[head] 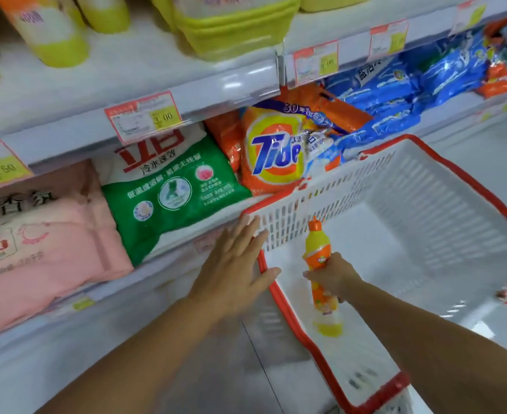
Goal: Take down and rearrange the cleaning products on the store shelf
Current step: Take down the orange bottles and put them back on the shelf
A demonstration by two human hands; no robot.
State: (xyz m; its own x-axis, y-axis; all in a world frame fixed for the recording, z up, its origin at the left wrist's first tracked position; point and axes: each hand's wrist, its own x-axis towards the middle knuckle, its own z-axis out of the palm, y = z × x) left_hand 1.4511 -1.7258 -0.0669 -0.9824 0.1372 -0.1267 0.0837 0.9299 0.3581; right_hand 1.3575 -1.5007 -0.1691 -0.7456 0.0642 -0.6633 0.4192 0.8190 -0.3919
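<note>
My right hand (334, 276) grips an orange and yellow bottle (321, 258) with an orange cap, upright inside a white basket with a red rim (443, 210). My left hand (234, 264) is spread flat, fingers straight, at the basket's near left corner, just below the shelf edge. On the shelf behind lie bags of washing powder: a pink one (37, 249), a green and white one (168, 186), an orange Tide bag (276, 147) and several blue bags (395, 94).
Yellow-green bottles (228, 28) stand on the upper shelf. Price tags (144, 116) hang along the shelf edges. The basket sits against the lower shelf, and grey floor tiles (246, 369) show below it.
</note>
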